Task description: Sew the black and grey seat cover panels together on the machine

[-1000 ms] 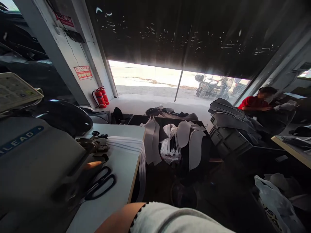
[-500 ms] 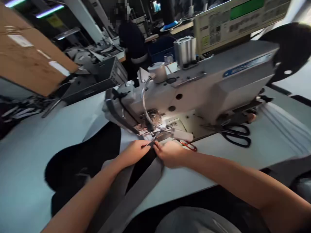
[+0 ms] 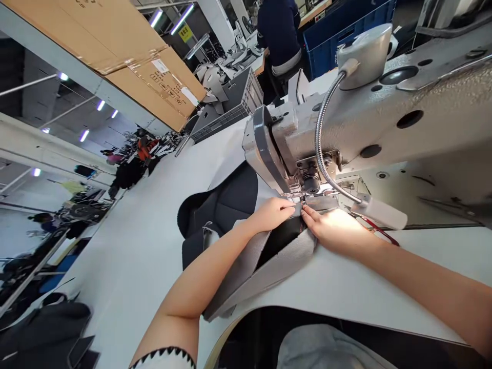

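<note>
A black and grey fabric piece (image 3: 282, 264) lies bunched on the white table, its upper edge at the needle area of a sewing machine (image 3: 346, 125). My left hand (image 3: 273, 212) is closed, thumb and fingers pinching that edge just left of the presser foot (image 3: 303, 199). Close by on the right, my right hand (image 3: 334, 228) has its fingertips pressed together on the same edge. The fabric's black part spreads out to the left behind my left forearm. A small lamp (image 3: 384, 211) on a bendy metal neck lights the spot. Fingers hide the exact stitching point.
A red-handled tool (image 3: 378, 230) lies beside my right wrist, partly covered. Beyond the table (image 3: 142, 246) stand a grey crate (image 3: 246, 95), cardboard boxes (image 3: 154, 77) and a blue bin (image 3: 346, 43). A person (image 3: 279, 33) sits farther back. Dark fabric (image 3: 49, 328) lies at the lower left.
The view has swung left and closer, so the hands and machine appear farther right. Both hands stay at the fabric edge by the needle area. The black-handled scissors are out of view.
</note>
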{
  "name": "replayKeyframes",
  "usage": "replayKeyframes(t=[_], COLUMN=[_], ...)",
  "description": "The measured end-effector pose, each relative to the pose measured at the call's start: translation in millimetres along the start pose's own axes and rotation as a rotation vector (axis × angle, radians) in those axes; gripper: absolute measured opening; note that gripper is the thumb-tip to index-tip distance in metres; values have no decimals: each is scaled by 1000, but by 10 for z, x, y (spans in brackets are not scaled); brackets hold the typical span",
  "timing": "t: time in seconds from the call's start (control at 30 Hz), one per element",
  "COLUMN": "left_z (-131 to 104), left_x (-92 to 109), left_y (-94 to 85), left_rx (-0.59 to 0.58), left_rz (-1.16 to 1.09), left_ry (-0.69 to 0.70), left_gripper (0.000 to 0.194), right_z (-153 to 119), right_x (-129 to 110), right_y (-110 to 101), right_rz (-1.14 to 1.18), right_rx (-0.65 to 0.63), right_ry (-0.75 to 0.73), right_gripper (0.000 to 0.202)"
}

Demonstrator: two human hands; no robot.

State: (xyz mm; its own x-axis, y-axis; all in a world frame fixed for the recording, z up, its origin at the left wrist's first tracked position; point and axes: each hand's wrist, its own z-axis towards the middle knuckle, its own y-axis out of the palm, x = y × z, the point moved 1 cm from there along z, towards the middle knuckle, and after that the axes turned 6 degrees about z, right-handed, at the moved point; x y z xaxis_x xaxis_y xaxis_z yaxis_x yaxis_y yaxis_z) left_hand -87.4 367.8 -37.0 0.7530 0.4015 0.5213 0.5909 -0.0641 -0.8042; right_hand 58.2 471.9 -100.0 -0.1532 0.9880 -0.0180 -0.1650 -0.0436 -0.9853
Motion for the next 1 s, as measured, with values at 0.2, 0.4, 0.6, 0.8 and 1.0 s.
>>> replayKeyframes(t=[0.2, 0.4, 0.6, 0.8, 1.0], left_z=[97, 42, 40, 85, -77], left_x=[-46, -7, 92, 132, 182], left_y=[-44, -45, 103, 158, -61], left_rx=[-20, -28, 138, 140, 16], left_rz=[5, 127, 399, 565, 664], left_ry=[-17, 2, 46, 17, 14], left_gripper=[24, 25, 25, 27, 45], right_z=[-43, -23, 49, 49, -220], right_x=[86, 12, -44, -3, 165], right_y=[-69, -40, 25, 75, -153], right_rz=[14, 15, 55, 119, 422], right_rx=[50, 40, 21, 93, 204], right_ry=[-99, -91, -10, 70, -114], right_gripper=[51, 50, 49, 46, 33])
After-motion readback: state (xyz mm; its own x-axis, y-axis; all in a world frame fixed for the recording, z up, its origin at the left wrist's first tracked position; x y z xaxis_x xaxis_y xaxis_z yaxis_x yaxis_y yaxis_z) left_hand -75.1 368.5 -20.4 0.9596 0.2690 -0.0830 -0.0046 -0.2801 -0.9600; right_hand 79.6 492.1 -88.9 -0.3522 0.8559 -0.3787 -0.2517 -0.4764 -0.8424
